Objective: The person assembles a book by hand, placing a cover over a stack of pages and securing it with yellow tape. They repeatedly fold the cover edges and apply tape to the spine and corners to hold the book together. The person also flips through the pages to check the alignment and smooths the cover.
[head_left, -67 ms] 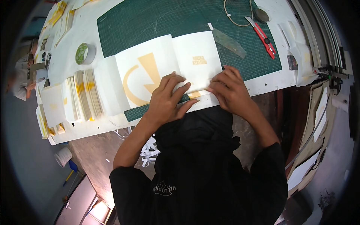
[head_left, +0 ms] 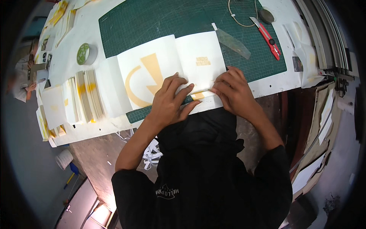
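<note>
A white paper cover with large pale-orange printing lies spread on a green cutting mat. Along its near edge a narrow flap with a yellow patch is folded up. My left hand is curled on that edge, fingertips on the paper, thumb toward me. Just to its right, my right hand pinches the same edge near the corner. The undersides of the fingers are hidden. A translucent plastic strip lies beyond my right hand, with a red utility knife farther right.
A roll of tape and a stack of folded paper booklets sit at the left. A cord and a small round container are at the far right. Paper offcuts lie on the floor. A person is at the far left.
Almost nothing differs; my right hand has shifted very slightly along the paper's near edge. My left hand stays put.
</note>
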`<act>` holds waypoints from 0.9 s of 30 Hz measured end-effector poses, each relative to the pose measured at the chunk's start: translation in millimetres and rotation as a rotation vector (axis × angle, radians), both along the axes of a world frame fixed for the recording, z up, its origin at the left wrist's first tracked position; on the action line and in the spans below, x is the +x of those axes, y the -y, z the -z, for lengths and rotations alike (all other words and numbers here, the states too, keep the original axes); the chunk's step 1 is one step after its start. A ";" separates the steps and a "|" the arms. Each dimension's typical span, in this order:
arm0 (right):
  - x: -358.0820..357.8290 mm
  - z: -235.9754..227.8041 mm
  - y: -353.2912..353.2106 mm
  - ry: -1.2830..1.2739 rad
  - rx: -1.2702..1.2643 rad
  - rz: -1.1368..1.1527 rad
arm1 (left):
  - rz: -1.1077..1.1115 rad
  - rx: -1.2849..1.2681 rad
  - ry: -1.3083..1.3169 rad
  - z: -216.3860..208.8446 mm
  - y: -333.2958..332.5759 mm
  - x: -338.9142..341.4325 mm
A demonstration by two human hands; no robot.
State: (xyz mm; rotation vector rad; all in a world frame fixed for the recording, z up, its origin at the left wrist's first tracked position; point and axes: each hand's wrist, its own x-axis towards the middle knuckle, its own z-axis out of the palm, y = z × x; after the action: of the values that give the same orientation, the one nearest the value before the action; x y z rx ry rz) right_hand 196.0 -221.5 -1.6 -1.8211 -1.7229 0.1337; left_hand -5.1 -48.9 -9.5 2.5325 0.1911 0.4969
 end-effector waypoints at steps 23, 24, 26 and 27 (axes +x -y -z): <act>-10.6 12.9 -7.5 -0.063 -0.047 0.243 | -0.193 0.171 -0.105 19.9 49.3 -18.2; -10.0 14.4 -6.3 -0.070 -0.053 0.259 | -0.195 0.168 -0.100 20.6 49.8 -17.8; -8.0 18.0 -3.8 -0.080 -0.067 0.292 | -0.196 0.160 -0.086 21.7 49.5 -17.6; -7.7 19.0 -2.6 -0.089 -0.058 0.307 | -0.202 0.165 -0.082 22.3 50.2 -17.4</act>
State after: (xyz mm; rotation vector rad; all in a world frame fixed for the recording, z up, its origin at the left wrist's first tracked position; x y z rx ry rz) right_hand 188.2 -218.9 -20.6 -2.0655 -1.3729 0.1354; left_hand -22.4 -99.1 -31.9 2.7118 0.4567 0.5054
